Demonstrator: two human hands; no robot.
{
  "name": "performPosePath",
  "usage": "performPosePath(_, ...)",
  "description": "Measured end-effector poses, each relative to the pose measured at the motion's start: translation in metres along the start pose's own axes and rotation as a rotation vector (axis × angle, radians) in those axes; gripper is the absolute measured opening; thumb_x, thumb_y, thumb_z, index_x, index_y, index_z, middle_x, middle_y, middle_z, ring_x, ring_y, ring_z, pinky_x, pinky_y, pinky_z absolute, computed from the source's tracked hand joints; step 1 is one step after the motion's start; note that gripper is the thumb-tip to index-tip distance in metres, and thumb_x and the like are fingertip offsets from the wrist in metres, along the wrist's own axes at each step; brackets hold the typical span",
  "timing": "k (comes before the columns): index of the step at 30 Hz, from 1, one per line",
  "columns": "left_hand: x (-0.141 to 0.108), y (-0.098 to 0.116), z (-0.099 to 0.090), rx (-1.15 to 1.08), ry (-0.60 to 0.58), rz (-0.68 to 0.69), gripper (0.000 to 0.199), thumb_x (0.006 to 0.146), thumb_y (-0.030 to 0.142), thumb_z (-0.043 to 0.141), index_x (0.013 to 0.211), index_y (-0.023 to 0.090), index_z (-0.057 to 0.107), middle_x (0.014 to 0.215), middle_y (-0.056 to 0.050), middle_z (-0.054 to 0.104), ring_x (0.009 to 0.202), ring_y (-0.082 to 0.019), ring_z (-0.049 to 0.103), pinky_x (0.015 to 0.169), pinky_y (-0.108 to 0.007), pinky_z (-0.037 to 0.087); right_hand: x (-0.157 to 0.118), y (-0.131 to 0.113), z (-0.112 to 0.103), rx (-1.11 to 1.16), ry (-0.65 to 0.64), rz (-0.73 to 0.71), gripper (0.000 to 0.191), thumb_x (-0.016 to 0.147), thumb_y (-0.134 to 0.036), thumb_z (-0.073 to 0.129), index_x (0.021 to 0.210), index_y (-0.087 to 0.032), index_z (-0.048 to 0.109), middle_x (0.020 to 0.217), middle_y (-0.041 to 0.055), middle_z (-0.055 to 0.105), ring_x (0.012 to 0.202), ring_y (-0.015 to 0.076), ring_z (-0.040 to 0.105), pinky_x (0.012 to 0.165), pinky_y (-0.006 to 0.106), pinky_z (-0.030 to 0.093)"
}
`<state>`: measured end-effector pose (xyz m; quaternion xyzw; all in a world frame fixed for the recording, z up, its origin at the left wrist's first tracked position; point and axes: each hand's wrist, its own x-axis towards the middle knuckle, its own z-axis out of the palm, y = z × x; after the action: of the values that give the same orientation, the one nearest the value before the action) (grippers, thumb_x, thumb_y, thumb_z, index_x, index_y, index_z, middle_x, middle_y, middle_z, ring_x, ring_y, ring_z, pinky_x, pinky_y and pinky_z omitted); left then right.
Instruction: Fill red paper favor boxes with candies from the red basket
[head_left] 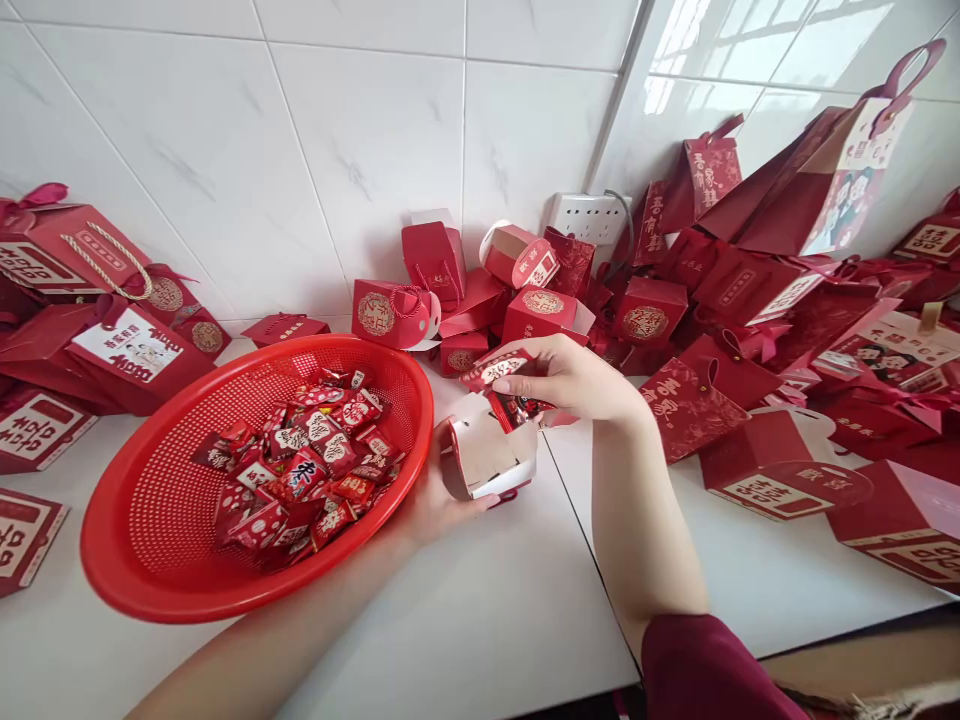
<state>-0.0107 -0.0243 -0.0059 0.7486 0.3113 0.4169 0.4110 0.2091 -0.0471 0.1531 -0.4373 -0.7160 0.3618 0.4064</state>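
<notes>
Head view, left hand (442, 495): reaching in from the lower left, past the near side of the basket (150, 598); cupped at the left end of the box (491, 460), clamped on it with thumb along the near side.
Right hand (570, 380): raised over the box, arm coming up from the lower right, bent at the wrist and turned left; thumb and fingers pinched together on packets (512, 408).
Box: open-topped, pale inside, above the table (480, 620), just right of the basket; contents too hidden to tell.
Packets: red and dark, glossy, hanging at the box's open top.
Basket: red, perforated, holding a loose heap of wrapped sweets (311, 465), with bare mesh showing around.
Near the wall (375, 120): small red cartons (435, 262) in a pile, behind both hands; contents not visible.
Right side: red gift bags (787, 190) and more cartons, crowded together, some upright, some lying.
Left side: more bags and cartons, beside the basket.
</notes>
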Motion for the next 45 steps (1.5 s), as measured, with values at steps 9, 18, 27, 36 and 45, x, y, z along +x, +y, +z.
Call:
performPosePath(9, -0.017, -0.011, 0.0, 0.182, -0.044, 0.07, 0.114, 0.059, 0.039, 0.09, 0.149, 0.039, 0.02, 0.151, -0.008, 0.039, 0.138, -0.035, 0.047, 0.112, -0.051, 0.046, -0.018, -0.017, -0.016, -0.322, -0.065, -0.046, 0.021, 0.091, -0.035, 0.063, 0.099, -0.018, 0.07, 0.088, 0.0019, 0.072, 0.075, 0.0149, 0.062, 0.067, 0.026, 0.048)
performPosePath(18, -0.006, -0.004, 0.0, 0.033, -0.066, 0.03, 0.107, 0.058, 0.031, 0.091, 0.144, 0.042, 0.029, 0.148, -0.005, 0.045, 0.139, -0.037, 0.045, 0.108, -0.058, 0.049, -0.012, -0.011, -0.017, -0.474, -0.053, -0.071, 0.015, 0.091, -0.024, 0.058, 0.098, -0.018, 0.07, 0.081, 0.0007, 0.069, 0.066, 0.0123, 0.056, 0.064, 0.025, 0.042)
performPosePath(27, -0.016, -0.009, 0.002, 0.159, -0.017, 0.058, 0.113, 0.055, 0.034, 0.092, 0.146, 0.042, 0.025, 0.144, -0.005, 0.047, 0.136, -0.039, 0.047, 0.11, -0.06, 0.045, -0.01, -0.013, -0.019, -0.465, 0.044, 0.054, 0.034, 0.099, -0.031, 0.047, 0.068, -0.018, 0.05, 0.061, -0.0047, 0.047, 0.056, 0.0082, 0.038, 0.055, 0.024, 0.03)
performPosePath(36, -0.01, -0.007, 0.001, 0.126, -0.038, 0.026, 0.107, 0.06, 0.037, 0.089, 0.147, 0.039, 0.026, 0.149, -0.005, 0.044, 0.135, -0.033, 0.05, 0.103, -0.048, 0.053, -0.013, -0.013, -0.023, -0.43, 0.067, 0.058, 0.037, 0.099, -0.033, 0.046, 0.065, -0.02, 0.039, 0.06, -0.0055, 0.042, 0.055, 0.0078, 0.036, 0.052, 0.023, 0.029)
performPosePath(45, -0.009, -0.003, 0.001, 0.087, -0.065, -0.036, 0.104, 0.063, 0.034, 0.086, 0.147, 0.038, 0.024, 0.154, -0.006, 0.036, 0.14, -0.034, 0.044, 0.109, -0.052, 0.048, -0.014, -0.014, -0.022, -0.452, 0.11, -0.012, 0.035, 0.094, -0.03, 0.052, 0.063, -0.02, 0.04, 0.057, -0.0059, 0.038, 0.053, 0.0075, 0.034, 0.051, 0.024, 0.028)
